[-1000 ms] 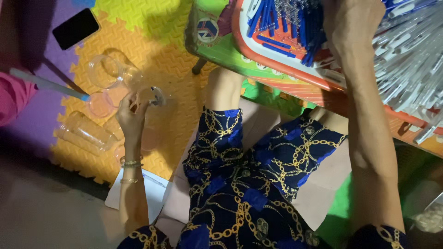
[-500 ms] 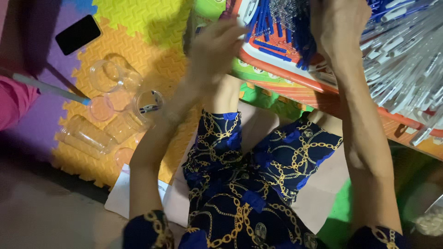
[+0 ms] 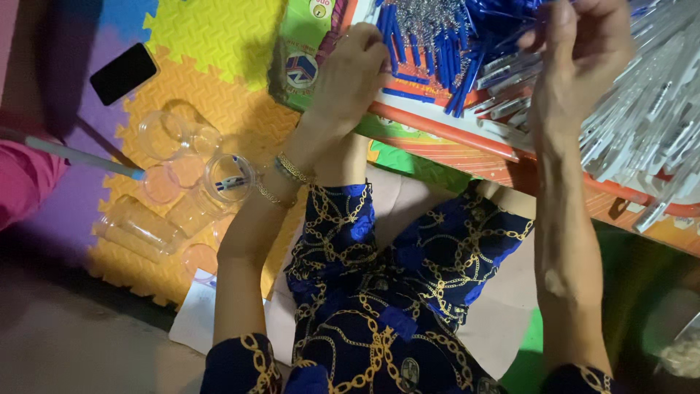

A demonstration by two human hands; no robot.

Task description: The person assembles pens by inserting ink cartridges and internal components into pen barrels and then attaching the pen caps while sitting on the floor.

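Foam puzzle mats (image 3: 211, 36) in yellow, orange and purple cover the floor under a low orange-rimmed tray (image 3: 437, 128). Resting at its near edge, the left hand (image 3: 350, 76) has fingers curled over blue pen caps (image 3: 408, 44); whether it grips any cannot be told. Beside it, the right hand (image 3: 583, 51) pinches thin blue pieces, just above slim grey-white pen barrels (image 3: 642, 124). Clear plastic cups (image 3: 164, 135) lie well behind the left wrist.

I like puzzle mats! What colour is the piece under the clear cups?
Orange. The clear cups sit on an orange mat piece, seen in the head view.
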